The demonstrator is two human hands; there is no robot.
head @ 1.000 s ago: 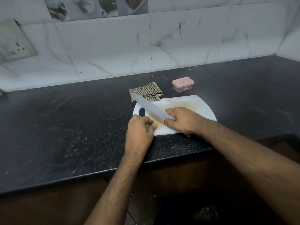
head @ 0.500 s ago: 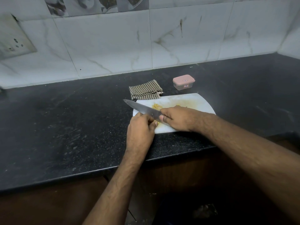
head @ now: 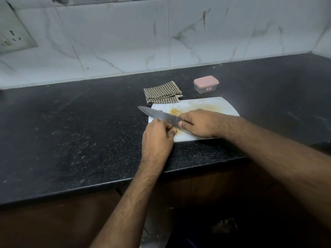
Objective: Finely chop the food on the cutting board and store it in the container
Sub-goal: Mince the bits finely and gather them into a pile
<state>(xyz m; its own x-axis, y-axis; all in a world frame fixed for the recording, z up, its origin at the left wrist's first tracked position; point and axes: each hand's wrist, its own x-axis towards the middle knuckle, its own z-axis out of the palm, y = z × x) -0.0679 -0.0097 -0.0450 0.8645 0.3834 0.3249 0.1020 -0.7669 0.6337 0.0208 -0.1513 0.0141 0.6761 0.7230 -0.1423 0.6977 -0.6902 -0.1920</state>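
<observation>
Gripping the knife (head: pixel 161 116) where blade meets handle, the right hand (head: pixel 198 123) is holding it low over the board (head: pixel 211 104), its fingers curled round the handle and the blade pointing left past the board's edge. The left hand (head: pixel 157 135) is sitting at the board's near left corner with its fingers curled in, pinching a small yellow piece that is barely showing at the fingertips, just under the blade. More yellow food (head: pixel 174 111) is lying in a little heap on the board behind the blade. The lidded container (head: pixel 206 84) is standing on the counter (head: pixel 71 131) beyond the board, with a checked cloth (head: pixel 162 93) lying to its left, touching the board's far edge.
</observation>
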